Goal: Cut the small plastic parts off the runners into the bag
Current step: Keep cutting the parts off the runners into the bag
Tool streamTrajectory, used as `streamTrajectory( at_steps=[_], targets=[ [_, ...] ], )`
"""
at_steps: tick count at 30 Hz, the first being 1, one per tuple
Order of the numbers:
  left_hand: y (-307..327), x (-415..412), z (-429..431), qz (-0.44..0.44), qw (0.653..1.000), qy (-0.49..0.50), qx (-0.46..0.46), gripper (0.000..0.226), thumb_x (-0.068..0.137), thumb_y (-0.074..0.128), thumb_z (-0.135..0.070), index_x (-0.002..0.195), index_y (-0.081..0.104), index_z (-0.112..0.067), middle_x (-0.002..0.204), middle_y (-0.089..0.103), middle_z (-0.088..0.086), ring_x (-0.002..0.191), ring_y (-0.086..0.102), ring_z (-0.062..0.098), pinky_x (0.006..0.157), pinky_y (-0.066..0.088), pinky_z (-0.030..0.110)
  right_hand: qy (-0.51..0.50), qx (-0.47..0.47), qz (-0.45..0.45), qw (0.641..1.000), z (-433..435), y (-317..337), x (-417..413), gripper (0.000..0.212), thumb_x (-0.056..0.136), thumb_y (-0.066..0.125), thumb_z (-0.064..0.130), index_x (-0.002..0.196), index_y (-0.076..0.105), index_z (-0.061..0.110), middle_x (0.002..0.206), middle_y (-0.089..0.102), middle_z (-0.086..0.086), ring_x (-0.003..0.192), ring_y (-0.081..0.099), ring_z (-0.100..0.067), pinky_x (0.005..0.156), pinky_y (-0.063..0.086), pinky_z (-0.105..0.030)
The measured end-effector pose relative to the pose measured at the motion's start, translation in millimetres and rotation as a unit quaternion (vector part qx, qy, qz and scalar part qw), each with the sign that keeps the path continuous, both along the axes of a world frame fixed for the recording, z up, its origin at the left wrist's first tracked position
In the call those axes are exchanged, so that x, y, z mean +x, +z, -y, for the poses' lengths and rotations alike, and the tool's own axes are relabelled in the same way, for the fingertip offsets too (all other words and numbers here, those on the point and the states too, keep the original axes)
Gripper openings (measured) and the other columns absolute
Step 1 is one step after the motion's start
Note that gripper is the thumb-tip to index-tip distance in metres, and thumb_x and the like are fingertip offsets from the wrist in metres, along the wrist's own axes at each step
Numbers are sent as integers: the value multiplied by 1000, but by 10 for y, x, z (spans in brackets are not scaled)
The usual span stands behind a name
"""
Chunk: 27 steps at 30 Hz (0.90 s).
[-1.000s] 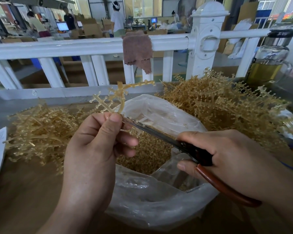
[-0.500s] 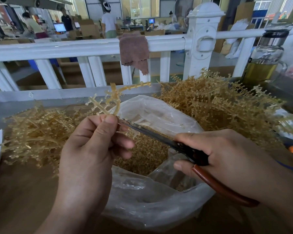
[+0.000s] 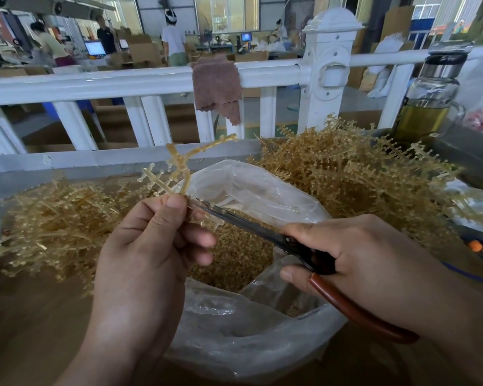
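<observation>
Wooden tabletop (image 3: 25,330) before a white railing (image 3: 123,84) carries heaps of runners (image 3: 346,185) flanking the open bag (image 3: 248,344), set beneath the hands so cut parts (image 3: 234,260) likely drop straight in. Left hand (image 3: 145,260) pinches one runner (image 3: 179,168) above it; right hand (image 3: 374,260) grips the scissors (image 3: 248,229), blades seemingly almost together at its base.

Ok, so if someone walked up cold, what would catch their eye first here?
In the middle, the left hand pinches a branched amber runner over an open clear plastic bag, and the right hand holds scissors to it. The bag holds a mass of cut parts. Tangled runners flank it: a left heap and a taller right heap.
</observation>
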<state>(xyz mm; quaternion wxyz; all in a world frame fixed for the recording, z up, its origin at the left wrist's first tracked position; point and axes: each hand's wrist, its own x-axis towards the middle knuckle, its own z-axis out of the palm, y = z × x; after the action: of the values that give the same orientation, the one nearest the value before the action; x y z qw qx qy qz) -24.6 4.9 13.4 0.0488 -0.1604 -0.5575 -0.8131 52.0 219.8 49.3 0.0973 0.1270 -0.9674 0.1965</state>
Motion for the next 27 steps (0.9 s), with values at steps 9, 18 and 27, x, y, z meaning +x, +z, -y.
streamTrajectory(
  at_steps=[9,18,27],
  targets=[
    [1,4,1,6,1000,-5,5,19,88,65,-37,74,74,-27,70,68,0,56,61,11,48,49,20,1,3,-7,1000,4,-19,0,39,83,50,62,108,67,36,60,50,19,64,57,-1,55,40,-15],
    [1,-2,-6,-6,999,27,-24,26,93,61,-33,70,73,-29,69,68,1,55,61,12,48,48,21,2,-22,-1,1000,-18,-40,-17,49,80,52,64,116,66,35,66,60,19,71,61,1,63,48,-20],
    [3,4,-12,-7,999,26,-22,26,93,60,-32,70,73,-30,69,68,0,55,60,12,48,48,21,-5,9,0,1000,2,11,8,43,83,52,59,118,66,37,62,53,17,60,56,-3,52,39,-17]
  ],
)
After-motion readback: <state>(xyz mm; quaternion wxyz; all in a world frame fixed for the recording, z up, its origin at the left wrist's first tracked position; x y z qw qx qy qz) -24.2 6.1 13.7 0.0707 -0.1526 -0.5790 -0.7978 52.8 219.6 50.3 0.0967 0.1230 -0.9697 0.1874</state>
